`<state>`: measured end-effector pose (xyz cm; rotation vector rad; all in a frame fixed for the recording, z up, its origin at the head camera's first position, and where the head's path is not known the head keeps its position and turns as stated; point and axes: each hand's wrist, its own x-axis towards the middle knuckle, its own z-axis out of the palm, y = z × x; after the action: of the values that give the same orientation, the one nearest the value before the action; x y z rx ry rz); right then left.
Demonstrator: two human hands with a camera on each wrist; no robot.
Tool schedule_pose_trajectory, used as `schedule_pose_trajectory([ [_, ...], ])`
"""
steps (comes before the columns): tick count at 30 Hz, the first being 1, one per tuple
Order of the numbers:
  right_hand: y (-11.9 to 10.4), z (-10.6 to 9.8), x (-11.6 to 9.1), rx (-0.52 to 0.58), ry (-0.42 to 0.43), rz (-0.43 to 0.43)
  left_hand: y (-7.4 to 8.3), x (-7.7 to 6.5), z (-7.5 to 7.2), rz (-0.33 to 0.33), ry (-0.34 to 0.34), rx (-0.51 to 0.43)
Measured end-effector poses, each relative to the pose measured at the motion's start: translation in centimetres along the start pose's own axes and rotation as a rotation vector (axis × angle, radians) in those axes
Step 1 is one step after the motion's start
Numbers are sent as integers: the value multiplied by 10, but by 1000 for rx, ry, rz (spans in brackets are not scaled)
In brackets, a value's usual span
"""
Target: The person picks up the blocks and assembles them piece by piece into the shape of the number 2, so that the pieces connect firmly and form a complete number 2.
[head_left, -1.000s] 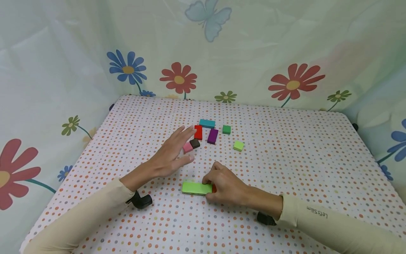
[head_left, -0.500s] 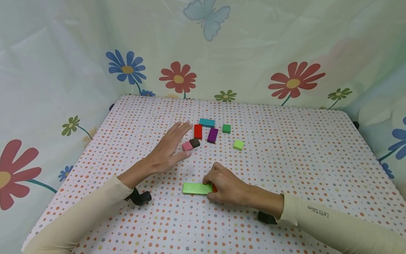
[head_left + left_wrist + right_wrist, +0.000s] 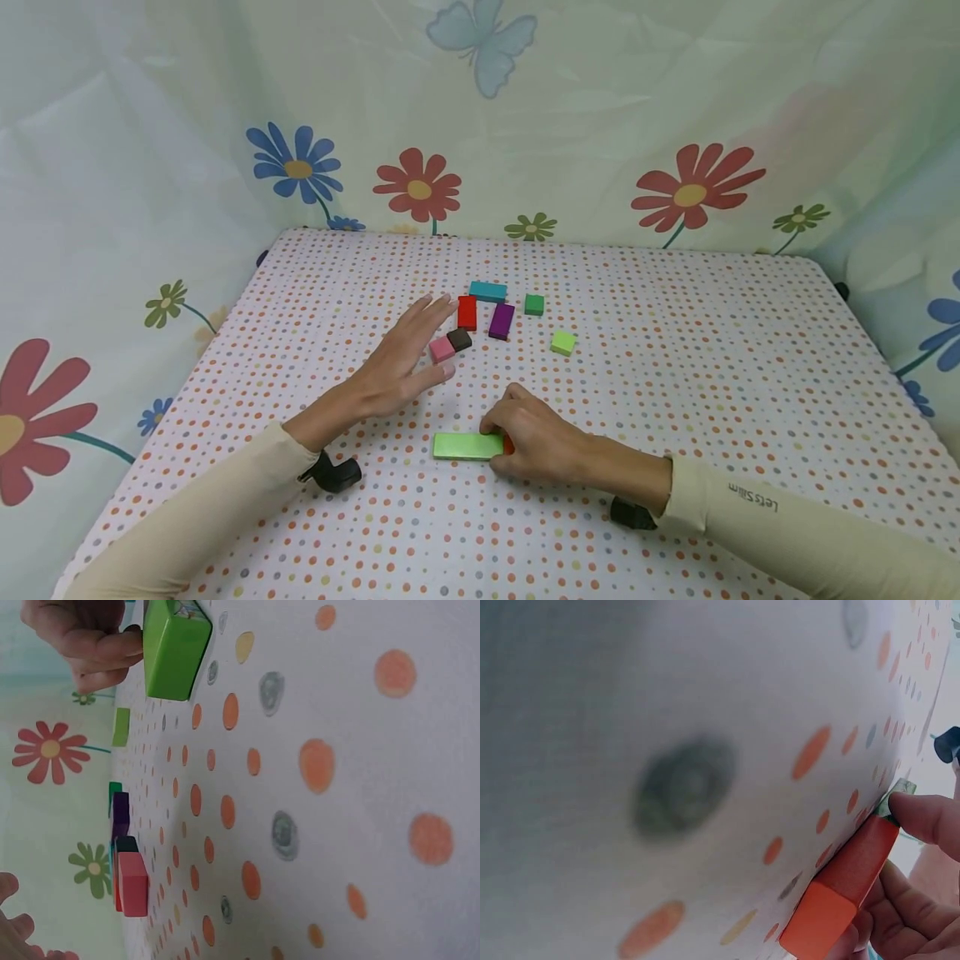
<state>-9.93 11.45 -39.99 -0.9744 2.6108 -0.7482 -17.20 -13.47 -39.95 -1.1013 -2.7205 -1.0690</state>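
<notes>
A long light-green block (image 3: 467,447) lies flat near the front middle of the spotted table. My right hand (image 3: 536,437) pinches an orange block (image 3: 840,896) at the green block's right end, thumb on the near side and fingers on the far side. The two blocks sit end to end; from the head, most of the orange one is hidden under the hand. Fingers spread, my left hand (image 3: 393,367) hovers over the table and holds nothing. Nearest to it are a pink block (image 3: 442,349), a black block (image 3: 459,339) and a red block (image 3: 467,313).
Farther back lie a teal block (image 3: 487,292), a purple block (image 3: 502,321) and a small green block (image 3: 534,305). A small lime block (image 3: 563,342) lies to their right. Behind the spotted table (image 3: 712,375) hangs a flowered curtain (image 3: 585,125).
My left hand has shifted only slightly, still spread. The right hand stays on the orange block, and the blocks have not visibly moved on the table.
</notes>
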Motion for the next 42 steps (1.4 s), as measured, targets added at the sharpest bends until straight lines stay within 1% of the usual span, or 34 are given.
schedule_pose_trajectory([
  [6, 0, -1, 0, 5, -8, 1, 0, 1, 0, 16, 7, -1],
  [11, 2, -6, -1, 19, 20, 25, -1, 0, 1, -21, 2, -13],
  [15, 5, -11, 3, 5, 43, 46, -4, 1, 2, -58, 11, -38],
  [21, 14, -18, 11, -25, 91, 62, -7, 11, 2, -58, 38, -69],
  [25, 19, -29, 18, -27, 123, 82, -9, 18, 1, -63, 62, -97],
  [28, 23, -39, 24, -26, 151, 106, -11, 23, 2, -86, 77, -119],
  [31, 28, -46, 28, -29, 187, 112, -15, 27, 4, -112, 83, -123],
  [36, 36, -52, 34, -55, 220, 118, -20, 33, 3, -138, 90, -130],
  [42, 48, -56, 42, -92, 236, 151, -25, 42, 0, -147, 111, -138],
])
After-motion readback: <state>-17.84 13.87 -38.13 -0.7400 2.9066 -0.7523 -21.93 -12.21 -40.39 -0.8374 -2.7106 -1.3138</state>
